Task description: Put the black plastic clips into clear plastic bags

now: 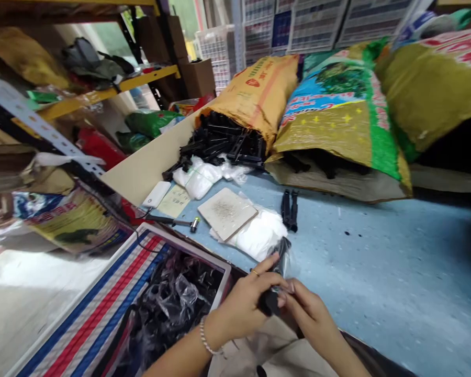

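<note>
Low in the head view, my left hand wraps round a black plastic part. A clear plastic bag covers the far end of this part. My right hand is closed in a pinch at the near side, thumb and fingertips on the bag's edge beside the part. Just beyond the hands lies a stack of clear bags, with a square tile resting on it. To its right, a pair of black plastic parts lies on the blue table.
At left stands a striped bag full of bagged black parts. A hammer, a paper note and a white box lie behind it. Sacks spilling black parts line the table's back; shelving rises at left.
</note>
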The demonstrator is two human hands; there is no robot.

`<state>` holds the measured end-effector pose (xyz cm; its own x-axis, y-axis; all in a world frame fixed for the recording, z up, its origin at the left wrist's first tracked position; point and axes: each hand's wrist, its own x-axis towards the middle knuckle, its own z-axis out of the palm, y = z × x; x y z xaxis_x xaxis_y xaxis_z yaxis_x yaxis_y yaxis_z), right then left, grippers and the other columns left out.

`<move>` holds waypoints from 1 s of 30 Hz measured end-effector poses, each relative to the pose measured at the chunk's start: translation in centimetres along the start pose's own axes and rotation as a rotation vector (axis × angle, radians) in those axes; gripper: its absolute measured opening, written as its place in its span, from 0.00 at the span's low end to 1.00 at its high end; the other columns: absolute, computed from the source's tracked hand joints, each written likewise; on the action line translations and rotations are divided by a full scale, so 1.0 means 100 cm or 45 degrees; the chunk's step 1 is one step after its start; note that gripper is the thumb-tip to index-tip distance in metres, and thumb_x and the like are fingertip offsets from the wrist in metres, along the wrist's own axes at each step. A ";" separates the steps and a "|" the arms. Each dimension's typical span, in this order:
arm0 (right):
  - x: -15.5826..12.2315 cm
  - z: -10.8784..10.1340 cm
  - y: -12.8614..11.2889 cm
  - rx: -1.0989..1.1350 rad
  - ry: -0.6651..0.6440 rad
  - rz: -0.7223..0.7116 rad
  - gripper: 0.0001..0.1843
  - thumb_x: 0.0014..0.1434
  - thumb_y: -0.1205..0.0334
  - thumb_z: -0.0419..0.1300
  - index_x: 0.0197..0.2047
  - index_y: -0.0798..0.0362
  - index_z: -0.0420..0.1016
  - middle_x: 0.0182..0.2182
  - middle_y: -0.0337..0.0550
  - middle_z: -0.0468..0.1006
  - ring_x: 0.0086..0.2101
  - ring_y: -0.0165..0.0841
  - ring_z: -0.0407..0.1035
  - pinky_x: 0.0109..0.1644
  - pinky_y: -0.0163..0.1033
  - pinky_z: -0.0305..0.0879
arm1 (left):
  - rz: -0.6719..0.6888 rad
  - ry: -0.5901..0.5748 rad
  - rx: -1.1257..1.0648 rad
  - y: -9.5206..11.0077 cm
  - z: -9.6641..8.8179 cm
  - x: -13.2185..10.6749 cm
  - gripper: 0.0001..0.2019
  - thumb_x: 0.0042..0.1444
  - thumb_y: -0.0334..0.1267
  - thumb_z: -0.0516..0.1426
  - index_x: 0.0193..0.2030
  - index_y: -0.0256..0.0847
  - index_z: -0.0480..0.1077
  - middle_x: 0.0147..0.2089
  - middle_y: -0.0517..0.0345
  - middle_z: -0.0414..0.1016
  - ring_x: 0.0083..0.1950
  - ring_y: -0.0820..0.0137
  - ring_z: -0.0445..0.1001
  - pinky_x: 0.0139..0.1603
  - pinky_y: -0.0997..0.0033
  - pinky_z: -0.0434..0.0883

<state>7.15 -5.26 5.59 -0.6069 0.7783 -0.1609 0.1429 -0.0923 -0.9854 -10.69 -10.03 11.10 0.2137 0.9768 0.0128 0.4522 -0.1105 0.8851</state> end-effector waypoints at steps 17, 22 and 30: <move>0.096 -0.039 0.028 -0.328 0.357 -0.010 0.22 0.56 0.47 0.55 0.47 0.53 0.72 0.38 0.47 0.74 0.37 0.38 0.69 0.44 0.45 0.65 | -0.975 0.051 0.263 -0.151 -0.039 -0.066 0.17 0.46 0.32 0.56 0.44 0.36 0.75 0.44 0.49 0.78 0.44 0.63 0.76 0.47 0.68 0.71; 0.163 -0.074 -0.006 -0.626 0.680 0.214 0.36 0.53 0.50 0.59 0.62 0.55 0.58 0.55 0.60 0.63 0.53 0.52 0.60 0.53 0.52 0.56 | -0.628 -0.165 -0.215 -0.096 -0.020 -0.024 0.16 0.52 0.37 0.55 0.48 0.40 0.73 0.42 0.54 0.77 0.33 0.70 0.74 0.34 0.72 0.71; 0.105 -0.072 0.005 -0.030 0.403 0.219 0.25 0.60 0.45 0.45 0.47 0.55 0.69 0.34 0.47 0.77 0.32 0.37 0.72 0.34 0.39 0.66 | -0.316 0.339 -1.193 -0.053 0.035 0.089 0.30 0.48 0.52 0.63 0.56 0.41 0.67 0.54 0.45 0.71 0.48 0.64 0.73 0.51 0.64 0.67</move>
<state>6.50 7.37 3.79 -0.3006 0.9067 -0.2959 0.2420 -0.2276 -0.9432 -8.13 -1.37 4.84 -0.0468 0.9745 -0.2193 -0.4307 0.1784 0.8847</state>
